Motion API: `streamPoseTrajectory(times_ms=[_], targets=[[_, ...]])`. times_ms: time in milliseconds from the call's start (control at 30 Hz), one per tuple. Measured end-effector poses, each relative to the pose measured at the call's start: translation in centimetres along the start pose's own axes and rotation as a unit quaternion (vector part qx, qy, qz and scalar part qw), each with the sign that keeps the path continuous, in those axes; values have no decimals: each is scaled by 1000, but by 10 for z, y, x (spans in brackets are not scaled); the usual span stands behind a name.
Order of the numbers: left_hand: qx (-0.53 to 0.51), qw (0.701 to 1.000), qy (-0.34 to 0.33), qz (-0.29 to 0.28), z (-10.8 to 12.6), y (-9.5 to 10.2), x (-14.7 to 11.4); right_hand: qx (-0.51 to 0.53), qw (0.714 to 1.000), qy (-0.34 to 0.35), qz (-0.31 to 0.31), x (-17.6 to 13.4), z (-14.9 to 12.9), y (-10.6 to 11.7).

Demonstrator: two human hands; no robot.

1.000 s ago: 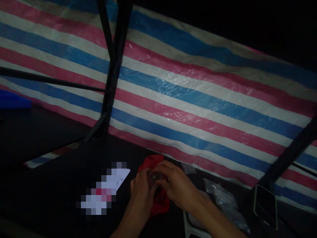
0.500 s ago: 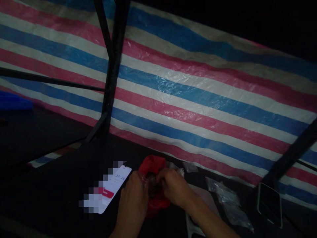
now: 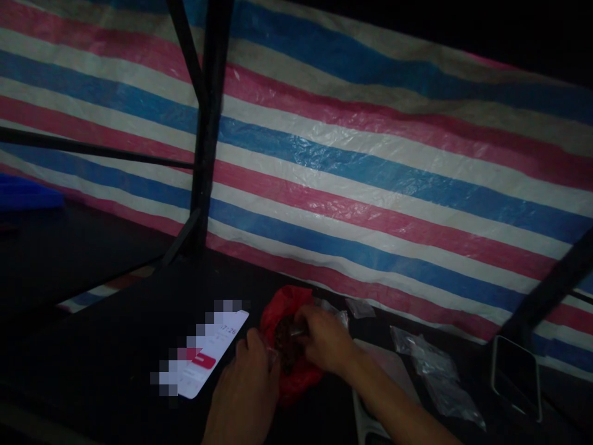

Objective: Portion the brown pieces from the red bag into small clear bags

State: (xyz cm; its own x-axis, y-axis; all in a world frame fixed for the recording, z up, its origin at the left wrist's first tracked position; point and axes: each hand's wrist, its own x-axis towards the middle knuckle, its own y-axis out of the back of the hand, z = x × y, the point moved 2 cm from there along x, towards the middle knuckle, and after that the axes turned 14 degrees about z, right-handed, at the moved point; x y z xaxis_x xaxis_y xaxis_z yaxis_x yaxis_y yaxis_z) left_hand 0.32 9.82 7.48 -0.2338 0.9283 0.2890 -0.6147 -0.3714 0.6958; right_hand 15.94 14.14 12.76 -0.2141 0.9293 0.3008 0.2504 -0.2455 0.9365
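A red plastic bag (image 3: 288, 303) lies open on the dark table, with dark brown crumbly stuff (image 3: 286, 346) inside. At its left side my left hand (image 3: 252, 374) is closed, its fingertips pinching a bit of clear plastic (image 3: 272, 355) that looks like a small bag. My right hand (image 3: 327, 340) reaches over the bag's right side. Its fingers are closed round a small spoon-like tool (image 3: 299, 330), whose grey edge shows above the dark stuff. Low light blurs the finer shapes.
Left of the hands lies a lit phone (image 3: 210, 358), partly pixelated. A pale flat device (image 3: 384, 364) sits under my right forearm. Clear plastic bags (image 3: 430, 364) and a dark-screened phone (image 3: 516, 377) are farther right. A black metal post (image 3: 204, 154) stands before the striped sheet (image 3: 370, 185).
My right hand has shifted slightly up and right from the middle of the red bag, baring more of the dark stuff. The left hand keeps its grip. The view has shifted slightly.
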Motion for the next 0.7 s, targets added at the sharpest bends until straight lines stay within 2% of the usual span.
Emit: streamPoseTrajectory(times_ms=[100, 167, 333, 433, 600, 700], targets=[[4, 996, 18, -91, 8, 5, -2, -36, 999, -31, 6, 7, -3, -1], [-7, 993, 28, -115, 12, 8, 0, -39, 999, -27, 1, 10, -8, -1], [-93, 992, 61, -65, 8, 6, 8, 21, 995, 68, -69, 14, -10, 1], [-154, 986, 61, -22, 0, -1, 12, 6, 990, 97, -98, 13, -7, 4], [-240, 968, 71, 22, -9, -13, 24, -99, 991, 77, -41, 14, -16, 5], [-284, 954, 85, 39, -11, -18, 31, -112, 988, 97, -38, 17, -27, 1]])
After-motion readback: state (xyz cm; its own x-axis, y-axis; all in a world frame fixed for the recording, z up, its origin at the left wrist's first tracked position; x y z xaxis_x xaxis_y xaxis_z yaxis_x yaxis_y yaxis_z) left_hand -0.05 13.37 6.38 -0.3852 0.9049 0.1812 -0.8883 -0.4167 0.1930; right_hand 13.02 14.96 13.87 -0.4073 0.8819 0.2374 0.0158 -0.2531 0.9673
